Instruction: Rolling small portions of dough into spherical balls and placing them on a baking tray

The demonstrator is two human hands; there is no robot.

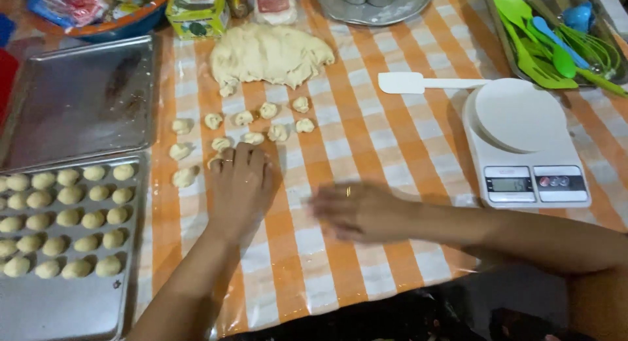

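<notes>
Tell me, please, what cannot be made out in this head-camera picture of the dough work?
- Right hand: motion-blurred in the head view; fingers indistinct, and whether dough lies under it cannot be told.
- Left hand: palm-down, covering whatever is beneath it.
- Scale: display too small to read.
- Tray of dough balls: cut off by the left edge.
- Green utensils: overlapping, partly cut off at the top.

Table (392,138) under an orange-and-white checked plastic cloth, warm light
</notes>
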